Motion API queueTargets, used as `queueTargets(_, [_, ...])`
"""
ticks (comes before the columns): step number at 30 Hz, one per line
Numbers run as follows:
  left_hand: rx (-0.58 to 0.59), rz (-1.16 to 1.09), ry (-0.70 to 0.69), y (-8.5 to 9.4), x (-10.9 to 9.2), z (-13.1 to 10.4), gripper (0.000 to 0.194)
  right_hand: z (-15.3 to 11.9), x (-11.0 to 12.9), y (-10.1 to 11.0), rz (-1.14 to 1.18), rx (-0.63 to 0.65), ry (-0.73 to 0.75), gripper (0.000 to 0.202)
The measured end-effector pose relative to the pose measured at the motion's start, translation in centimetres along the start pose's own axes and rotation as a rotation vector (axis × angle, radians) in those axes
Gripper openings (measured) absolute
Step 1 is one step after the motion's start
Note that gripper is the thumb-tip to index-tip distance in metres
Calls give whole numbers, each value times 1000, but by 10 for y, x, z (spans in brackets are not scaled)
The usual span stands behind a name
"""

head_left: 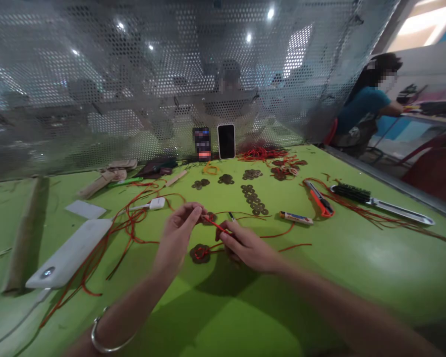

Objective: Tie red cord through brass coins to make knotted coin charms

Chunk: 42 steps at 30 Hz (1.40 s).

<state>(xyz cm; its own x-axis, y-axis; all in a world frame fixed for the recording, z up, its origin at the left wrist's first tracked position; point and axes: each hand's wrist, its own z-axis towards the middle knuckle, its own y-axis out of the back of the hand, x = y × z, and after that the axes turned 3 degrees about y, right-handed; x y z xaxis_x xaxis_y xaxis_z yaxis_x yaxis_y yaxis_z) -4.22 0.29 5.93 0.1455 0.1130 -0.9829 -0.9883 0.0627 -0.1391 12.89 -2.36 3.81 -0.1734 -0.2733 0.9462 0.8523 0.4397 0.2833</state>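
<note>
A short red cord [216,224] is stretched between my two hands above the green table. My left hand [183,227] pinches its left end between thumb and fingertips. At the other end, the fingers of my right hand [241,244] are closed on the cord, beside a dark coin piece partly hidden by them. Just below my hands, a ring of dark coins with a red knot [200,253] lies on the table. Another coin piece with red cord [210,217] is partly covered behind the stretched cord.
Coin clusters [254,200] lie ahead, below two upright phones [226,142]. A white power bank [70,253] and loose red cords are at left. Rightward are a glue tube [296,218], a cutter [319,200] and a brush [381,203]. A person [367,106] sits beyond the right edge.
</note>
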Motion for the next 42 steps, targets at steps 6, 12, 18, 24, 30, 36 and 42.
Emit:
queueTargets(6, [127, 238, 17, 17, -3, -1, 22, -3, -8, 0, 279, 104, -135, 31])
queueTargets(12, [201, 455, 11, 22, -4, -2, 20, -6, -8, 2, 290, 125, -222, 32])
queueTargets(18, [145, 412, -70, 22, -7, -3, 15, -9, -3, 2, 358, 220, -216, 28])
queueTargets(24, [16, 345, -98, 34, -5, 6, 12, -8, -7, 7, 538, 227, -267, 25])
queueTargets(30, [-7, 399, -93, 36, -2, 10, 11, -7, -8, 10, 468, 209, -284, 25])
queueTargets(36, [-4, 374, -41, 35, -5, 11, 16, -7, -12, 12, 280, 106, -249, 25])
queueTargets(42, [5, 353, -34, 37, -4, 9, 15, -6, -10, 19, -59, 144, -129, 29])
